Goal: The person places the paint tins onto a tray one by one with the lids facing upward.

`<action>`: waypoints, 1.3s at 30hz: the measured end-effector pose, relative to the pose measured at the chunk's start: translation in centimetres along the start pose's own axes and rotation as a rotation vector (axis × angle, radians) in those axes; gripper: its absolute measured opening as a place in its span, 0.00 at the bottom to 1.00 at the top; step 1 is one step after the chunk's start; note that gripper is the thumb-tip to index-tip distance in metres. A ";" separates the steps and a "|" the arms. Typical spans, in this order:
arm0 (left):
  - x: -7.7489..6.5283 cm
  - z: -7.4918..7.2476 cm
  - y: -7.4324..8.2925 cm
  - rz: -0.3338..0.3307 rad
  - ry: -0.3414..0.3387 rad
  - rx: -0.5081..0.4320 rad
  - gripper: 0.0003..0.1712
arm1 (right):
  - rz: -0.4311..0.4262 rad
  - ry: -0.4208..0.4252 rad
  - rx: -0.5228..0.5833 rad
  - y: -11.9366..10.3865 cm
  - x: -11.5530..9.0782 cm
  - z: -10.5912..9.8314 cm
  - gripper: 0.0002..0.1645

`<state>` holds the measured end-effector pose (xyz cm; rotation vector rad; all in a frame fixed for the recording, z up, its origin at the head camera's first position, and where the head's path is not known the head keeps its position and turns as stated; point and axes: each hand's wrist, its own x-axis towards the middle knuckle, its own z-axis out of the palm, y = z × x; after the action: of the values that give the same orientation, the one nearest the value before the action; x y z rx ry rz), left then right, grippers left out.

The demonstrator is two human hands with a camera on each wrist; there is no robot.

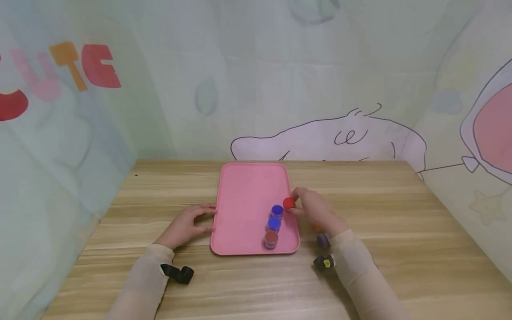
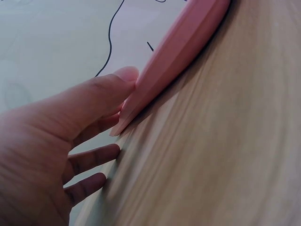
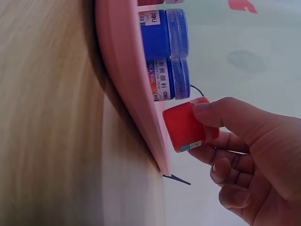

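A pink tray (image 1: 244,204) lies on the wooden table. My left hand (image 1: 191,223) touches its left rim with fingers and thumb spread; in the left wrist view the thumb rests against the rim (image 2: 164,66). In my right hand (image 1: 318,209) a small red paint jar (image 3: 186,126) is pinched between thumb and fingers, at the tray's right rim and tilted in the right wrist view. Two blue paint jars (image 1: 277,211) and a brownish-red jar (image 1: 270,240) stand in a row in the tray's right part. The red jar's base is hidden in the head view.
A purple jar (image 1: 323,240) sits right of the tray beside my right wrist. Something orange (image 1: 318,227) is mostly hidden under that wrist. A printed cloth (image 1: 256,89) hangs behind the table (image 1: 248,284).
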<state>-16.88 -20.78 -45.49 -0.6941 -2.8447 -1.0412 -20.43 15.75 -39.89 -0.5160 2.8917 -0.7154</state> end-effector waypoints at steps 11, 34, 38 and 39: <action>0.0 0.0 0.1 0.007 0.002 -0.003 0.28 | 0.010 0.015 0.033 -0.1 0.6 0.5 0.13; -0.2 0.1 -0.1 0.003 0.009 -0.011 0.27 | 0.041 -0.010 0.090 -0.6 2.9 1.7 0.13; -0.3 0.0 -0.2 0.002 0.009 -0.014 0.27 | 0.027 -0.010 0.106 -0.8 3.3 1.8 0.13; -0.3 0.0 -0.2 0.002 0.009 -0.017 0.27 | 0.037 -0.014 0.116 -0.8 3.3 1.9 0.13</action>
<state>-16.72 -21.01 -45.65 -0.6914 -2.8300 -1.0661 -22.95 13.09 -41.26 -0.4505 2.8180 -0.8648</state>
